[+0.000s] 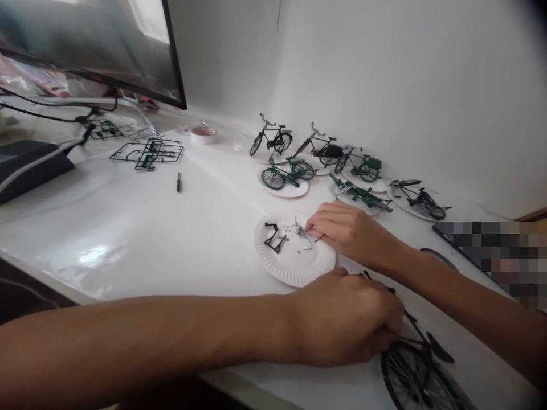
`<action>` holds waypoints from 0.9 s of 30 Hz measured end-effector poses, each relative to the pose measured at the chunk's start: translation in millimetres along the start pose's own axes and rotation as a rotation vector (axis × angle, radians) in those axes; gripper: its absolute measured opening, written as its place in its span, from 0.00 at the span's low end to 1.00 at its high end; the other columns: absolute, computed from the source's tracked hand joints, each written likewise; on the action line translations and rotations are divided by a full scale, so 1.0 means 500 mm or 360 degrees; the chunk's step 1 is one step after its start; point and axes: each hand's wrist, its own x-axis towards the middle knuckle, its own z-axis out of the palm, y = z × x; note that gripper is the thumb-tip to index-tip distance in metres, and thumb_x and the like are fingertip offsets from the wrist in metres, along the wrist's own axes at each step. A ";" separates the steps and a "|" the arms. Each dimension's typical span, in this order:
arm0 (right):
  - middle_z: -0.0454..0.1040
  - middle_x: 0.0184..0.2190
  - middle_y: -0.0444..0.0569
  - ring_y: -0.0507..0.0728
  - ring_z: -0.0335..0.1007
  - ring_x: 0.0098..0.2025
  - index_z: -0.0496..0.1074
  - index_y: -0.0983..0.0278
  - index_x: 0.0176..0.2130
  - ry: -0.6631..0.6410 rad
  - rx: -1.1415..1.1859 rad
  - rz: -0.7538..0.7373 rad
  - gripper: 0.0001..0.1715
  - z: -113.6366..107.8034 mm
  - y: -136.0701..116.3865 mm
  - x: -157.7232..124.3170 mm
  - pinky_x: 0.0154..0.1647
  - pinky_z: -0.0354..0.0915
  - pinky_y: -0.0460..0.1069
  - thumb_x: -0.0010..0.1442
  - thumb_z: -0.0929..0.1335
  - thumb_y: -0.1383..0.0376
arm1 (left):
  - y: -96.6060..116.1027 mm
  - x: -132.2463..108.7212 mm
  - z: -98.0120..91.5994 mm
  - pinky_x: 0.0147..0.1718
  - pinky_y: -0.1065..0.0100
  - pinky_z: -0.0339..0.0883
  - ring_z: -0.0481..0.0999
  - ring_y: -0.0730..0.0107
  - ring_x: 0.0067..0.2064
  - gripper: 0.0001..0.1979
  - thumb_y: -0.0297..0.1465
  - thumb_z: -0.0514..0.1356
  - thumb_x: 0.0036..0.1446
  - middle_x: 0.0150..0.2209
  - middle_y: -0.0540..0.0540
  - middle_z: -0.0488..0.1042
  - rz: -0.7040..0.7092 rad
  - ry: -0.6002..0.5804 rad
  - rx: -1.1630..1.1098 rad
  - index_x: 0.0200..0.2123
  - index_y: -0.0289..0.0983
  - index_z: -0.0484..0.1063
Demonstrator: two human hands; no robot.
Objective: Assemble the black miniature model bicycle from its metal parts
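Observation:
My left hand is closed around the front part of a black model bicycle, near the table's front edge. The bicycle's wheel and saddle show past my knuckles; my fingers hide the gripped part. Over a white paper plate, my right hand has its fingertips pinched together beside small grey parts. Whether one of these is between the fingertips is too small to tell. Also on the plate lie black angular plastic pieces, left of the grey parts.
Several finished-looking model bicycles stand along the wall, many on paper plates. To the left lie a small black screwdriver and dark green part frames. A roll of tape and a monitor are behind. A loose wheel lies right.

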 end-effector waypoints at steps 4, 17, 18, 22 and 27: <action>0.78 0.34 0.50 0.58 0.72 0.39 0.71 0.64 0.33 0.0139 0.0180 0.0132 0.10 -0.010 -0.003 -0.008 0.43 0.66 0.54 0.65 0.66 0.75 | 0.000 -0.001 0.000 0.43 0.71 0.68 0.75 0.69 0.41 0.04 0.24 0.56 0.63 0.39 0.46 0.77 0.0021 0.0016 -0.0043 0.35 0.34 0.70; 0.76 0.29 0.46 0.55 0.73 0.33 0.74 0.63 0.31 0.0345 0.0445 0.0483 0.07 0.015 -0.007 -0.021 0.33 0.66 0.49 0.62 0.70 0.72 | 0.007 -0.002 -0.001 0.43 0.69 0.67 0.77 0.68 0.40 0.04 0.25 0.58 0.62 0.38 0.46 0.78 -0.0011 0.0044 -0.0080 0.35 0.33 0.73; 0.76 0.29 0.45 0.54 0.73 0.33 0.74 0.63 0.31 0.0354 0.0438 0.0501 0.07 0.009 -0.011 -0.025 0.32 0.66 0.49 0.62 0.71 0.72 | 0.007 -0.002 -0.001 0.43 0.67 0.67 0.77 0.67 0.40 0.04 0.25 0.58 0.62 0.38 0.46 0.78 -0.0016 0.0059 -0.0068 0.36 0.33 0.73; 0.77 0.29 0.44 0.53 0.74 0.32 0.73 0.61 0.29 0.0424 0.0355 0.0583 0.10 -0.046 -0.044 -0.059 0.31 0.66 0.49 0.63 0.71 0.69 | 0.003 -0.002 0.002 0.44 0.69 0.68 0.77 0.68 0.40 0.04 0.24 0.59 0.62 0.37 0.45 0.77 0.0007 0.0124 -0.0161 0.36 0.32 0.75; 0.79 0.33 0.43 0.54 0.75 0.33 0.75 0.57 0.34 0.0320 0.0270 0.0699 0.06 -0.143 -0.121 -0.143 0.32 0.69 0.50 0.64 0.70 0.67 | 0.002 -0.002 0.010 0.43 0.74 0.68 0.76 0.72 0.41 0.04 0.21 0.60 0.62 0.38 0.44 0.78 -0.0044 0.0109 -0.0390 0.35 0.30 0.75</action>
